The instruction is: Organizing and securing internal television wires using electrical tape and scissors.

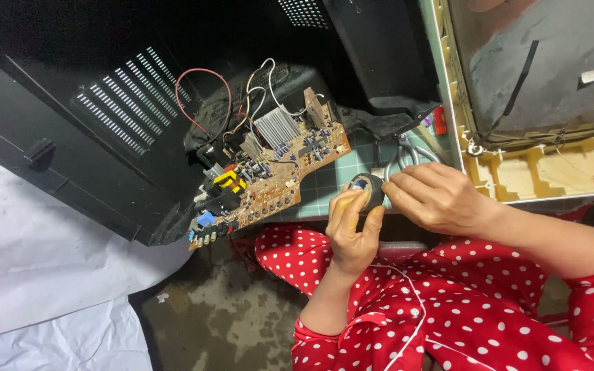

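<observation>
My left hand [352,230] grips a roll of black tape [368,189] from below, thumb and fingers around its rim. My right hand [434,196] comes from the right, its fingertips pinching at the roll's upper edge. Both hands hover over the near edge of a green cutting mat [331,180]. Just left lies a brown circuit board [273,172] with a finned heat sink, yellow part and red and white wires, sticking out of a black plastic rear housing [97,130]. My sleeves and lap are red with white dots.
A pair of grey-handled scissors [407,150] lies on the mat behind my hands. A beige frame holding a dark picture tube [551,75] fills the upper right. White paper [29,275] covers the floor at left; stained concrete [228,309] shows below.
</observation>
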